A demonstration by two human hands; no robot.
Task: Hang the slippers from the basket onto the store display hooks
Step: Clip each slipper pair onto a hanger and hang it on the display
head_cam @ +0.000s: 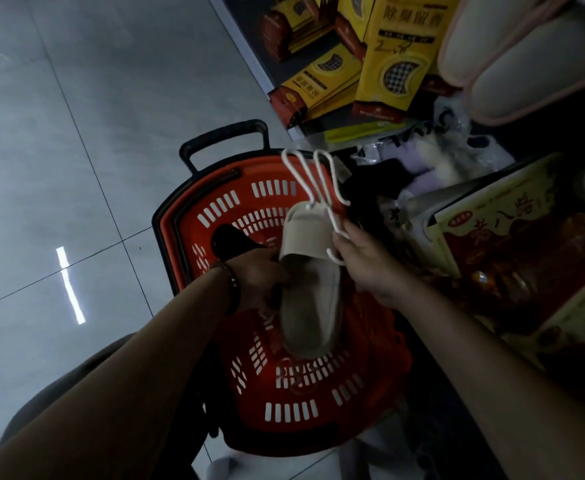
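Slotted orange plastic basket (294, 403), matt beige slipper (306, 271), white-coated wire hanger (313, 178), glossy floor tiles (59, 150)

It was a shop. An orange slotted shopping basket (322, 427) with a black pull handle (225, 133) stood on a grey tiled floor (76, 133). On the far right, packaged goods crowded a display: rows of yellow printed packets (401, 64), red-and-yellow boxes (491, 230) nearer, and pale slippers (512, 64) in the top corner.
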